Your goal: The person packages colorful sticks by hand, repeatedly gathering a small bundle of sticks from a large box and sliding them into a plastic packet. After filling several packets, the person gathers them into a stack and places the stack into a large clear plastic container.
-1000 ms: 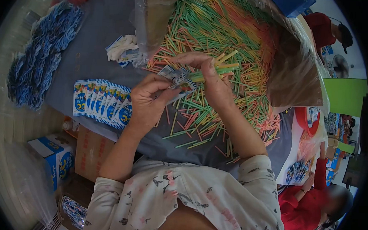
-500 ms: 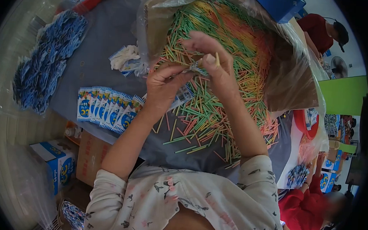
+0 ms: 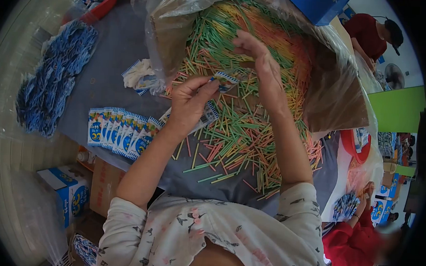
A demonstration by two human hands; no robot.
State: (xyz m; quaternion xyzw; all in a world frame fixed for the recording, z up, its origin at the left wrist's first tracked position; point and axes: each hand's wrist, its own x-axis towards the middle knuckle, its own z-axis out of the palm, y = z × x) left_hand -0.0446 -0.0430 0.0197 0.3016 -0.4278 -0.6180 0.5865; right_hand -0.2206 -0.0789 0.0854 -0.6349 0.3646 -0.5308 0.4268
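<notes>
Left hand [image 3: 188,105] pinches a sachet [image 3: 224,79] over the coloured stick pile [image 3: 218,41]. Right hand [image 3: 266,75] spreads open on that pile. I'd hold the sachet steady.

The left hand [image 3: 188,105] is raised with its back to the camera, thumb and forefinger pinched together at the top and the other fingers curled. The right hand [image 3: 263,73] reaches farther forward, palm down, fingers stretched out and loosely spread. The left forearm [image 3: 146,163] and right forearm [image 3: 289,146] are bare and angle inward toward the hands
</notes>
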